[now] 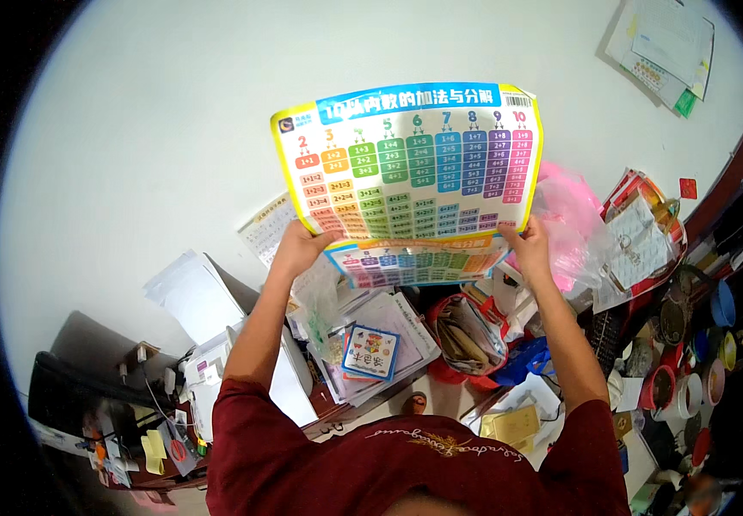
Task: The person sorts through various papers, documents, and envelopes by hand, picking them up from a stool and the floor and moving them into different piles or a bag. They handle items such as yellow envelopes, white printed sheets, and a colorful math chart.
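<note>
Both my hands hold up a colourful arithmetic poster [406, 163] with a yellow border, a blue title band and columns of coloured boxes. My left hand [304, 247] grips its lower left edge, thumb on the front. At the lower right edge my right hand [528, 248] pinches it the same way. Below the hands hangs a second printed section [423, 262] with a similar chart; I cannot tell whether it is the same sheet folded or another one. The poster's top edge curls slightly, in front of the white wall [173, 112].
Under the poster is a cluttered desk with paper stacks [380, 314], a small blue-edged booklet [371, 353] and a white printer [208, 378]. A red bag of papers [466, 335] stands beside it. Pink plastic [565, 219] and several pots [659, 387] are at the right.
</note>
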The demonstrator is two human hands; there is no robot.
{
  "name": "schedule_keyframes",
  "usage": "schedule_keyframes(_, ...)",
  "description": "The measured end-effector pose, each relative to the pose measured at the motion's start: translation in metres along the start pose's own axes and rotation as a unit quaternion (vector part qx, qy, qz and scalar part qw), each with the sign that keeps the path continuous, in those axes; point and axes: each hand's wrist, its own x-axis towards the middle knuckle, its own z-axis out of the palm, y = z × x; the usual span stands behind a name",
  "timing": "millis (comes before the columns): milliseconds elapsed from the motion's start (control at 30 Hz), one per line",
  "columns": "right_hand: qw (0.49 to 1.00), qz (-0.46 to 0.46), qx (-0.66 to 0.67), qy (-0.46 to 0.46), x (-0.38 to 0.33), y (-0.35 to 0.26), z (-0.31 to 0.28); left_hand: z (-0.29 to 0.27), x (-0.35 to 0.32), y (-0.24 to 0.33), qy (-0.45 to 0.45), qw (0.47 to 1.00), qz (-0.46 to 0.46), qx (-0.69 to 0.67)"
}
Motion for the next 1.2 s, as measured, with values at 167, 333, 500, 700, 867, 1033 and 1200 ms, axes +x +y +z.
schedule_keyframes(167,0.990,-0.078,-0.027,-0.115,0.020,-0.014,0.008,-0.019,0.009,0.013,0.043,0.999,0.017,0.014)
schedule_keyframes(333,0.991,-0.078,-0.040,-0.099,0.056,-0.023,0.054,-0.059,0.020,0.012,0.050,0.998,-0.019,0.041)
schedule_keyframes(500,0.987,-0.091,-0.095,-0.096,0.086,-0.016,0.074,-0.075,0.022,-0.003,0.058,0.996,-0.058,0.026)
schedule_keyframes(700,0.990,-0.029,-0.002,-0.138,0.094,-0.006,0.085,-0.073,0.021,-0.018,0.101,0.993,-0.059,-0.004)
schedule_keyframes(867,0.990,-0.010,-0.064,-0.126,0.083,0.026,0.062,-0.065,0.021,-0.015,0.125,0.989,-0.072,0.024)
schedule_keyframes(1033,0.987,0.069,-0.096,-0.108,0.058,0.075,0.017,-0.070,0.020,-0.019,0.156,0.984,-0.072,0.038)
schedule_keyframes(1200,0.973,0.193,-0.056,-0.114,0.019,0.121,-0.015,-0.094,0.020,-0.035,0.198,0.977,-0.050,0.058)
